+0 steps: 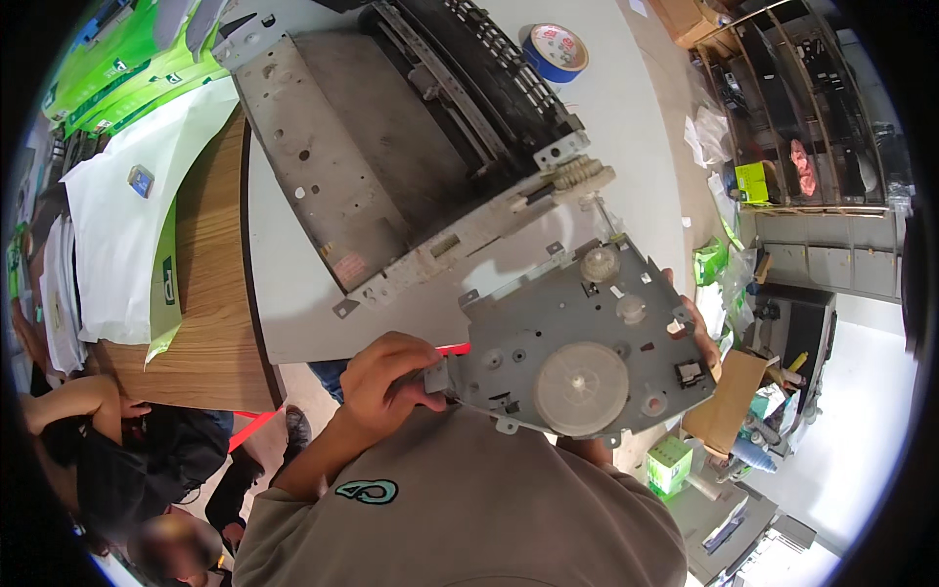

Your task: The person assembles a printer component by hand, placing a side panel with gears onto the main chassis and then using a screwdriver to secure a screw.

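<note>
I hold a grey metal gear plate [577, 338] close to my chest; it carries a large white gear [581, 388] and smaller white gears. My right hand [696, 328] grips its right edge, mostly hidden behind the plate. My left hand [389, 382] is closed around a red-handled tool [452, 349] whose tip meets the plate's left edge. Beyond the plate, a large dismantled printer chassis [391, 157] of grey metal and black plastic lies on the grey table [293, 303].
A blue tape roll [554, 51] sits at the table's far side. White paper and green packages [117, 205] cover a wooden table on the left. Another person [127, 460] is at lower left. Shelving [802, 108] and cardboard boxes [724, 401] crowd the right.
</note>
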